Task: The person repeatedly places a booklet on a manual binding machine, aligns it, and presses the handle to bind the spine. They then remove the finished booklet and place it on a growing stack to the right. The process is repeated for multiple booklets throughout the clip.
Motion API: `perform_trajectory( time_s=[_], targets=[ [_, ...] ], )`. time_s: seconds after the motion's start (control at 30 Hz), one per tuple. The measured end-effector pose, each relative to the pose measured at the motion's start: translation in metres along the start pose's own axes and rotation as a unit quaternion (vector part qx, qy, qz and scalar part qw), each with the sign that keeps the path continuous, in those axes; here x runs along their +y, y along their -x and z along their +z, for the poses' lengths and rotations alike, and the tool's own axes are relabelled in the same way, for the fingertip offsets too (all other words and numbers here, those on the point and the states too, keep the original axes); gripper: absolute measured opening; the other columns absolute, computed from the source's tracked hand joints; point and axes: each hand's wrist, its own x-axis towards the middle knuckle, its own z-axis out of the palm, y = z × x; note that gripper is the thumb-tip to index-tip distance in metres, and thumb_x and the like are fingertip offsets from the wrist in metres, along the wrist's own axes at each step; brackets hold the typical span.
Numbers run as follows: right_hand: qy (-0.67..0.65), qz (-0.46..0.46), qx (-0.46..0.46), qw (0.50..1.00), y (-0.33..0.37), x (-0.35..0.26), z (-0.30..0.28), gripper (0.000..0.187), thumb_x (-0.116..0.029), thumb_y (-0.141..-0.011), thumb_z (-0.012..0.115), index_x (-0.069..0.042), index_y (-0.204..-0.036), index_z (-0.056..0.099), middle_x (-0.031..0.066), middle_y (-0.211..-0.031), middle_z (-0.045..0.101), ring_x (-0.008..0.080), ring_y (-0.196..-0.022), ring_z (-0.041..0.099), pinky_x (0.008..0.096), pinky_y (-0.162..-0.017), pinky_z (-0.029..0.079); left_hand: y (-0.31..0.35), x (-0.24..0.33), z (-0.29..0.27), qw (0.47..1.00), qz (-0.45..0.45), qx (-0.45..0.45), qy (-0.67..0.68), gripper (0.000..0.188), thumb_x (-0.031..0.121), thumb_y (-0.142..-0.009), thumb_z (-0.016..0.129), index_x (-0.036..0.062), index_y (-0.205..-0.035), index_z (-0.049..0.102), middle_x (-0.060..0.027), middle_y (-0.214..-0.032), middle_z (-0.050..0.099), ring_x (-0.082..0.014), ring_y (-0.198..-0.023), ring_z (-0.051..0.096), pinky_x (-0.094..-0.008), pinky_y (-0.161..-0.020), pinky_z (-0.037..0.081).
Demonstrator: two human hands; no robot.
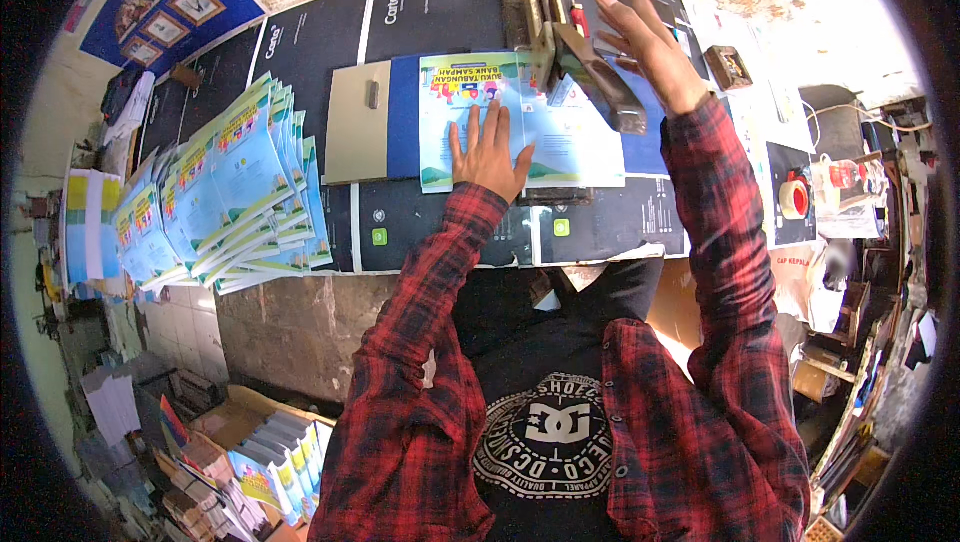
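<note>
Left hand (488, 154) flat, grasping nothing, on unfolded booklet (560, 150) at centre, beside stapler (543, 7); right hand (650, 45) unclenched, apparently empty, far right, near lever (608, 84). Likely aligning step; next move calls for booklet held square.

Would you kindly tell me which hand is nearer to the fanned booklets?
Left: the left hand is right of the fanned booklets; the right hand is farther right.

Room lies between the forearms (722, 207) — beyond it, a dark lever (600, 80) bars the way.
</note>
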Motion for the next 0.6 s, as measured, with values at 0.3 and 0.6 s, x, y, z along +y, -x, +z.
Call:
perform_trajectory(
  time_s=[0.3,0.6],
  targets=[
    [-0.015,0.224,0.123,0.967,0.049,0.231,-0.012,0.089,-0.054,-0.089,0.061,0.005,-0.147,0.027,0.0221,-0.126,0.056,0.0263,-0.113,0.058,0.0357,-0.090,0.049,0.005,0.000,0.006,1.000,-0.017,-0.004,-0.018,0.071,0.048,-0.091,0.052,0.0044,-0.145,0.040,-0.0091,-0.156,0.032,-0.0322,-0.146,0.024,-0.0569,-0.117,0.013],
    [-0.072,0.236,0.105,0.963,0.044,0.250,0.001,0.060,-0.057,-0.091,0.055,-0.008,-0.125,0.059,0.0073,-0.118,0.067,0.0163,-0.105,0.060,0.0362,-0.087,0.040,0.006,-0.021,-0.008,0.999,-0.023,-0.026,-0.009,0.070,0.049,-0.093,0.048,0.0055,-0.146,0.039,-0.0076,-0.157,0.030,-0.0317,-0.146,0.022,-0.0592,-0.117,0.012]
  ],
)
